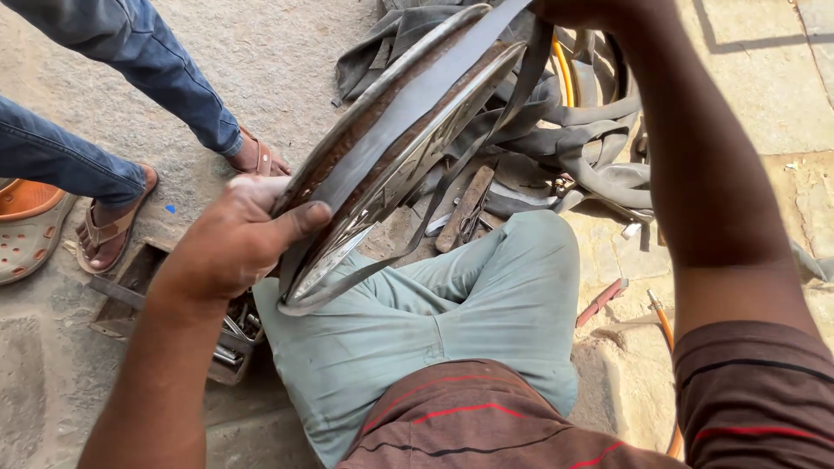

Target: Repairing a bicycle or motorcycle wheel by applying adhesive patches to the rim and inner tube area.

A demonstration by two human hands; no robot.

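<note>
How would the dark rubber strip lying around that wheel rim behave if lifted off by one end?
Probably floppy: the rubber strip follows the wheel rim and sags loose below it. Likely light, being thin and flat. Its matte surface suggests grip rather than slip under the left hand.

A heap of grey rubber inner tubes point(591, 148) lies on the ground at upper centre, with a yellow hose point(565, 74) showing through it and a rusty flat metal tool point(465, 208) just in front of it. An open metal toolbox point(130, 287) holding assorted tools sits at lower left, near a bystander's feet in brown sandals point(109, 230) and blue jeans point(130, 52); an orange clog point(30, 221) lies at the left edge. A red-handled tool point(601, 301) rests on the stone paving point(764, 87) at right, beside the wearer's pale green trousers point(452, 313).
</note>
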